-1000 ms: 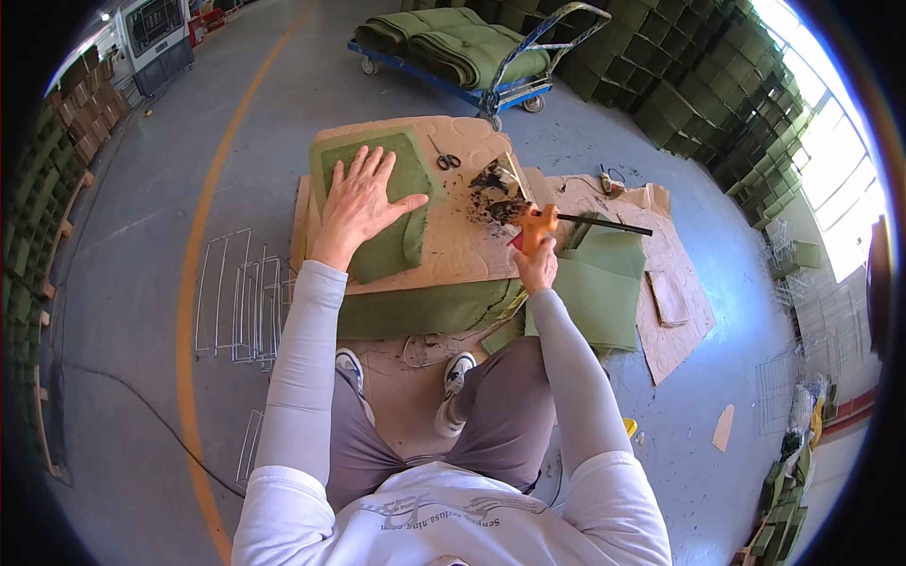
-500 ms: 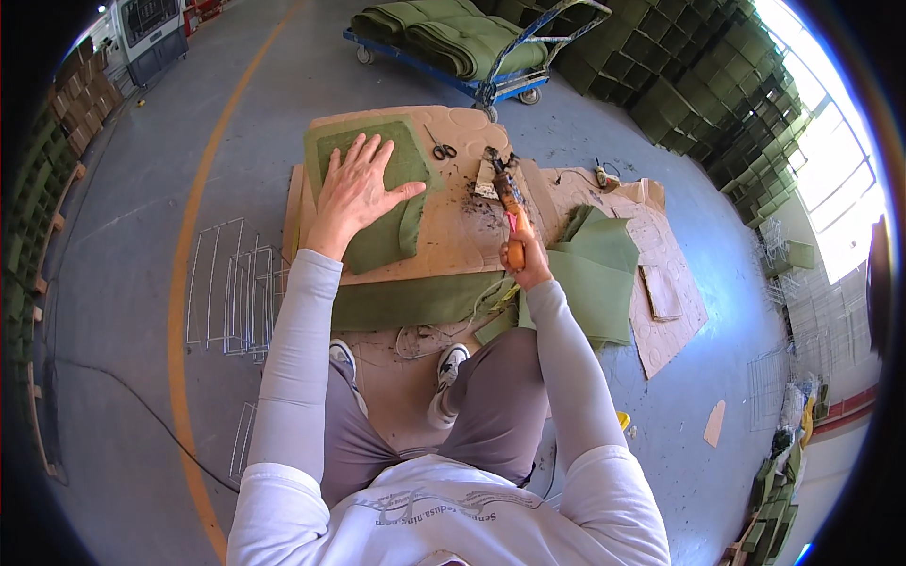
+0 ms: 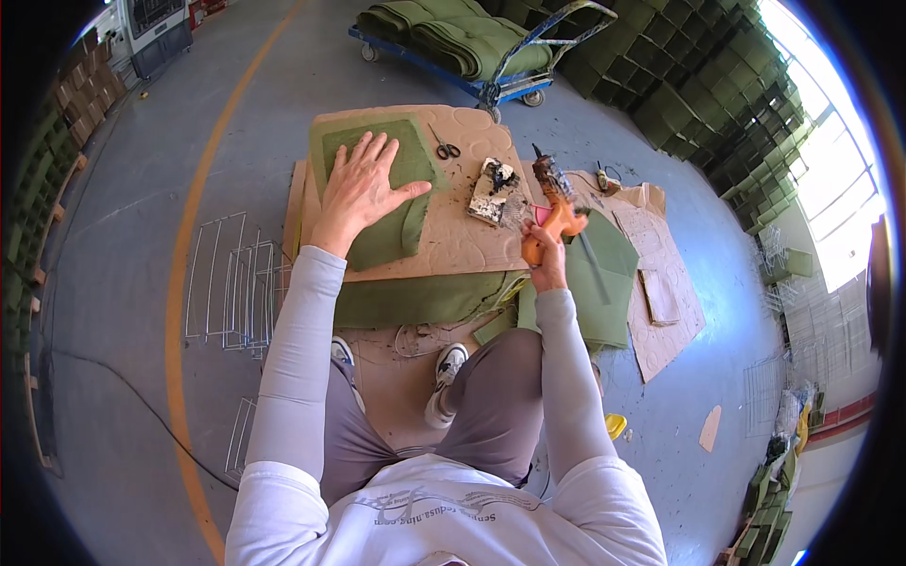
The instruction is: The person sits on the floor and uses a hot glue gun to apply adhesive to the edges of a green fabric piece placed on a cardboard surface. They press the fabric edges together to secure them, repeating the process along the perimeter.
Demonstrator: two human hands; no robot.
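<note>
Fingers (image 3: 362, 157) of the left hand (image 3: 361, 193) lie spread, thumb out, on the green fabric panel (image 3: 396, 224), seemingly steadying it atop cardboard (image 3: 449, 228) | right hand (image 3: 545, 263) curls closed around orange glue gun (image 3: 564, 218), tip pointing away, likely for safety | smeared block (image 3: 491, 200) lies between.

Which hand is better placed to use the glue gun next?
Probably the right hand: it grips the orange glue gun, while the left hand lies spread on the green fabric piece.
</note>
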